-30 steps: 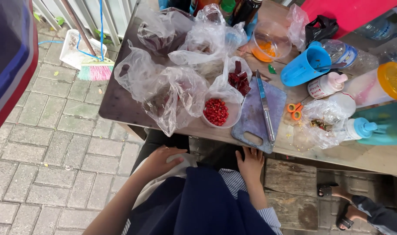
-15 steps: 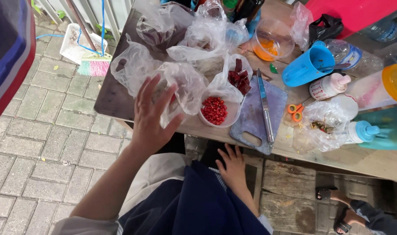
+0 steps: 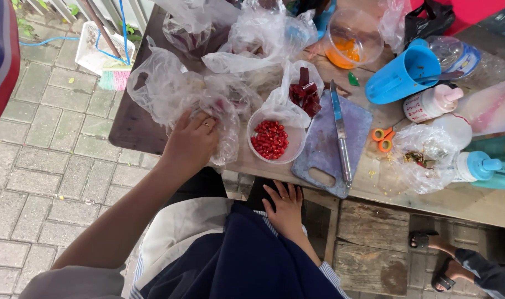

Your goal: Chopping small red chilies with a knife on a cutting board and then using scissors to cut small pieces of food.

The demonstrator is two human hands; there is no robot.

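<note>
The person's left hand [image 3: 194,141] reaches up onto the near edge of the wooden table [image 3: 485,205] and rests on a crumpled clear plastic bag [image 3: 169,94], the fingers curled loosely over the film, a ring showing on one of them; whether it truly grips the plastic or only presses on it I cannot tell. That bag lies at the left end of the table, bunched among several other clear bags [image 3: 252,39] that spread toward the far side. The right hand [image 3: 285,205] is well away from all this, lying flat and empty on the dark blue cloth [image 3: 241,260] across the person's lap, below the table's edge, fingers spread a little. Just to the right of the left hand stands a small round clear tub [image 3: 274,138] filled with red seeds, and behind it a bag holds dark red chunks [image 3: 305,94]. Beside the tub lies a bluish cutting board [image 3: 332,141] with a long knife [image 3: 341,133] laid lengthwise on it. Further right are small orange scissors [image 3: 382,138], a blue jug [image 3: 402,75] on its side, a clear cup [image 3: 352,39] with something orange inside, and a white bottle with a pink cap [image 3: 429,102]. At the lower right, someone else's sandalled foot [image 3: 438,243] shows on the paving.
</note>
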